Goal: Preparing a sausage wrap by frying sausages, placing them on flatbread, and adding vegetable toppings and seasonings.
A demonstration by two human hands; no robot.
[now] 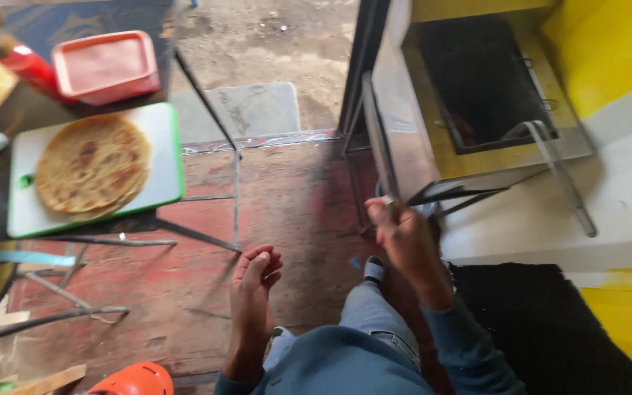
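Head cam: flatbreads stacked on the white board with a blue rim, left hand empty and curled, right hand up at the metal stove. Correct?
One slip: the cutting board's rim is green, not blue, as the head view shows. The rest holds: flatbreads are stacked on the white board, the left hand is empty and curled, and the right hand is raised by the metal stove.

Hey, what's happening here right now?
A person in blue sleeves and jeans sits or crouches over a worn red floor. The right hand is raised at the lower edge of an open metal box stove, seemingly pinching something small; motion blur hides what. The left hand hangs empty, fingers loosely curled. To the left, a stack of round browned flatbreads rests on a white, green-edged cutting board, with a red lidded plastic container behind it.
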